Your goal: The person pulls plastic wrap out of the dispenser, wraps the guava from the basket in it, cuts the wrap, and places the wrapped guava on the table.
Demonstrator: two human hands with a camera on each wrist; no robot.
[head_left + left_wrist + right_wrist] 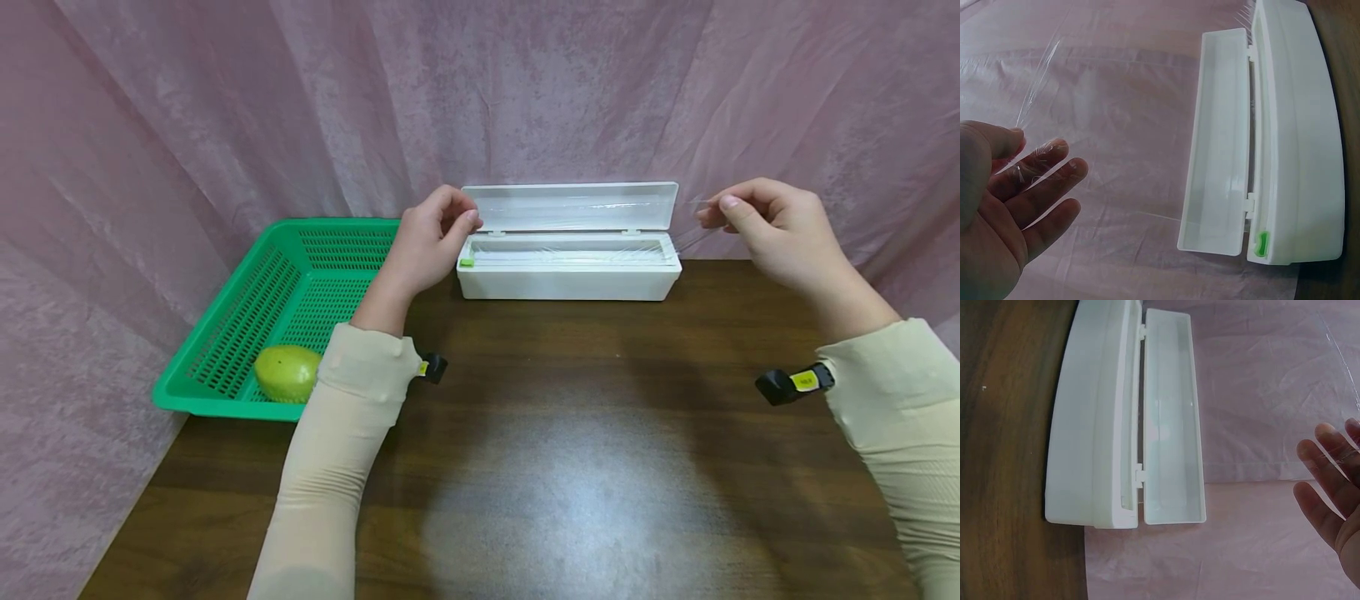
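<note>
A clear sheet of plastic wrap [1040,78] stretches between my two hands, above a white plastic wrap dispenser [570,286] whose lid [517,218] stands up at the back. My left hand [435,237] pinches one corner of the film between thumb and index finger, near the dispenser's left end. Past the right end, my right hand [783,229] pinches the other corner; in the right wrist view its thumb is out of frame. A small green slider [467,262] sits at the dispenser's front left. The film's lower part reaches down to the dispenser opening.
To the left is a green slotted basket [225,407] with a yellow-green fruit [287,373] in its near corner, partly beside my left sleeve. A pink curtain [570,92] hangs behind the brown wooden table [525,400].
</note>
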